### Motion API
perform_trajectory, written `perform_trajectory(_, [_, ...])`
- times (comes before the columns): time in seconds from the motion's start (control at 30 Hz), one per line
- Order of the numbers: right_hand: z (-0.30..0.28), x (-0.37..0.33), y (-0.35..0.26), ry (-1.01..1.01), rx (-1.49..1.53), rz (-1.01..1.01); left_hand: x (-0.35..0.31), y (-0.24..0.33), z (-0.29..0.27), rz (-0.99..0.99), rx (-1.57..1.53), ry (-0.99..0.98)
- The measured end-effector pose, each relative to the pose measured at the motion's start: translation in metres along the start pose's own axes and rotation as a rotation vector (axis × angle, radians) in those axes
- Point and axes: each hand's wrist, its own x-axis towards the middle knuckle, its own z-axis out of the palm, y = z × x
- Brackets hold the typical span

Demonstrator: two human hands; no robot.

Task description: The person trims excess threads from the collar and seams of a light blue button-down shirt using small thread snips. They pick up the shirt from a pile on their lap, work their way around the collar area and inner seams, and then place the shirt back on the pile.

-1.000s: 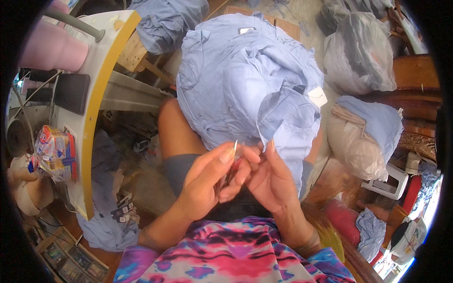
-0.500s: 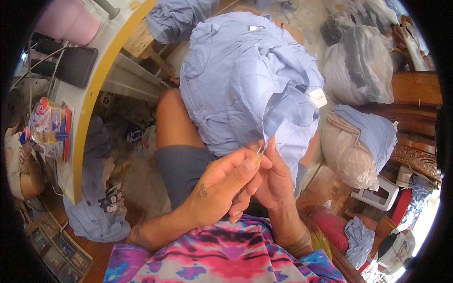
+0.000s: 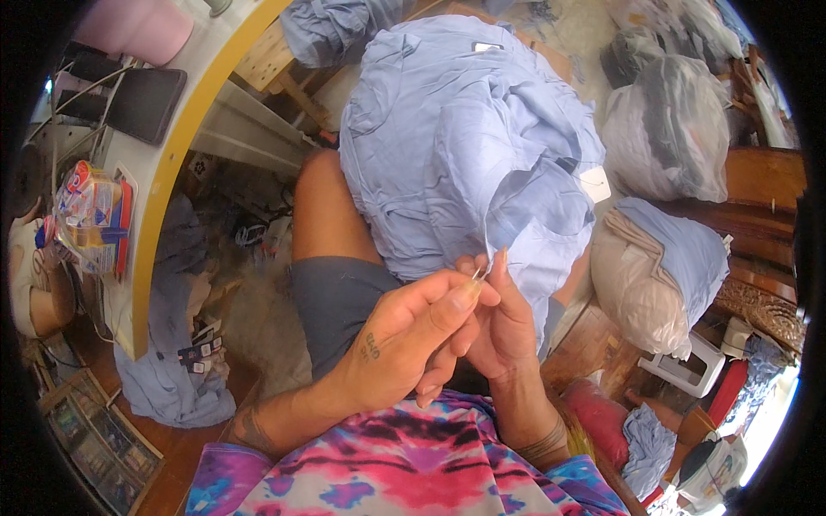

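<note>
A large light-blue garment (image 3: pixel 413 163) lies bunched over my lap, with a white hang tag (image 3: pixel 594 184) at its right side and a small label near its far edge. My right hand (image 3: pixel 509 335) is closed, pinching an edge of this cloth between thumb and fingertips. Pressed close against it, my left hand (image 3: pixel 413 331) is closed too. Between its thumb and forefinger is a thin, pointed metal tool (image 3: pixel 477 274), its tip at the pinched cloth edge. Most of the tool is hidden by the fingers, so its exact kind does not show.
On the left stands a white table with a yellow edge (image 3: pixel 198 95), holding a black phone-like slab (image 3: pixel 146 105) and a colourful package (image 3: pixel 90 219). Stuffed clear bags (image 3: pixel 667 125) and a bag topped with folded cloth (image 3: pixel 658 267) sit at right. Blue clothes (image 3: pixel 172 383) lie at lower left.
The whole view has shifted a little, so the garment appears slightly farther right. Both hands keep almost the same pose at the cloth edge, the tool tip still between them.
</note>
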Motion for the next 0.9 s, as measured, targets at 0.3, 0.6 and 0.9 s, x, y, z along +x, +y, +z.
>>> perform_trajectory(0.3, [-0.0032, 0.002, 0.0022, -0.019, 0.03, 0.003, 0.0012, -0.0014, -0.0037, 0.005, 0.032, -0.006])
perform_trajectory(0.6, [-0.0081, 0.0033, 0.0044, -0.03, 0.039, 0.003, 0.0, -0.0001, -0.0041, -0.006, 0.033, 0.002])
perform_trajectory(0.9, [-0.0089, 0.0048, 0.0057, -0.01, 0.039, -0.002, 0.0002, -0.0015, -0.0074, -0.002, 0.029, -0.007])
